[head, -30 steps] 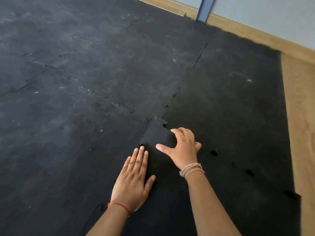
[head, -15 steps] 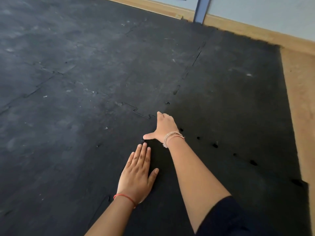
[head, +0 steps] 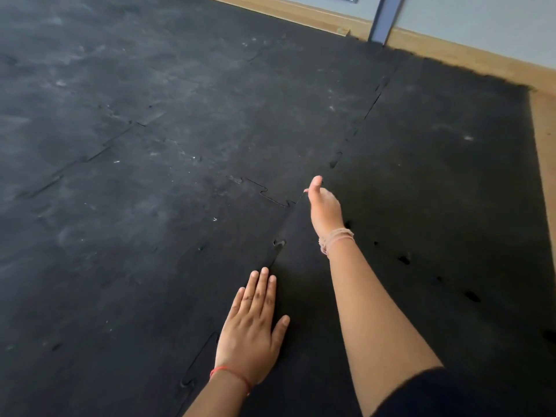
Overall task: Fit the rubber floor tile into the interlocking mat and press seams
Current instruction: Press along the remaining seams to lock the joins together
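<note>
The black rubber floor tile point(head: 304, 296) lies flat under both my arms, its far corner tucked into the surrounding interlocking mat point(head: 180, 206). My left hand point(head: 251, 332) rests palm down, fingers together, beside the tile's left jigsaw seam point(head: 278, 245). My right hand point(head: 323, 207) reaches forward to the far corner where the seams meet, turned on its edge with the thumb up and its fingers hidden. It holds nothing.
A darker tile point(head: 451, 191) lies to the right, with small gaps point(head: 404, 260) along its near seam. Bare wooden floor point(head: 546, 139) borders the mat on the right. A wooden skirting point(head: 451, 52) and a blue post point(head: 383, 19) stand at the far wall.
My right hand let the raised corner down and slid forward along the tile to the far seam junction. The corner now lies flat. My left hand stayed pressed in place.
</note>
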`<action>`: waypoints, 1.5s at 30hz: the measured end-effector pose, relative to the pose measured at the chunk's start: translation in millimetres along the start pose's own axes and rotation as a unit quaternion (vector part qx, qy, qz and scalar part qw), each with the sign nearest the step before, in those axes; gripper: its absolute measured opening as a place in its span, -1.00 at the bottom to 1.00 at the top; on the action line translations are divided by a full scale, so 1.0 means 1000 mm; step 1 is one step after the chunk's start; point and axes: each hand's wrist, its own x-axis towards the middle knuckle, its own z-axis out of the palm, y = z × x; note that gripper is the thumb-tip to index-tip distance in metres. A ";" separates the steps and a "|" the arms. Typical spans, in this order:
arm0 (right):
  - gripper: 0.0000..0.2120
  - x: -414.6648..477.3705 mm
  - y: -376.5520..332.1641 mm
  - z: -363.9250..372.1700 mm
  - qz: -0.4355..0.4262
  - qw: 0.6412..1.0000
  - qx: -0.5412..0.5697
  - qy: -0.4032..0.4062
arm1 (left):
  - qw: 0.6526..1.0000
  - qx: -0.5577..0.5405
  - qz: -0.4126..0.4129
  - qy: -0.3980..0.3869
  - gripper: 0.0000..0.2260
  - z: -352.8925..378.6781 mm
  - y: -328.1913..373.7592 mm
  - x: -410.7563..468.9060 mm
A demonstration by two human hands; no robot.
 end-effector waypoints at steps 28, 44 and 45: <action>-0.44 -0.010 0.042 0.008 -0.023 0.997 0.057 -0.049 | 0.999 -0.029 -0.016 0.010 -0.41 0.004 -0.004 -0.002; -0.51 -0.005 0.058 -0.003 -0.009 0.989 0.035 -0.143 | 0.999 -0.038 -0.003 0.000 -0.45 0.008 0.003 0.014; -0.51 -0.004 0.062 -0.008 -0.009 0.986 0.029 -0.166 | 1.000 -0.026 -0.001 -0.007 -0.42 0.006 0.006 0.024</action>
